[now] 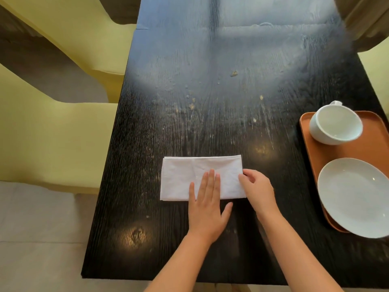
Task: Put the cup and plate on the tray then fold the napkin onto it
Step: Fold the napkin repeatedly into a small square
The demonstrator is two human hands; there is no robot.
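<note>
Now: napkin under my hands, cup and plate on the tray

Low in the centre of the frame, my left hand (207, 209) lies flat on the white napkin (200, 178), fingers straight and together, thumb spread out on the dark table (210, 102). Just right of it, my right hand (260, 190) pinches the napkin's right edge between thumb and curled fingers. At the right edge of the frame, the plate (355, 197) sits on the near part of the orange tray (370, 148), and the cup (336, 125) stands upright at its far end.
</note>
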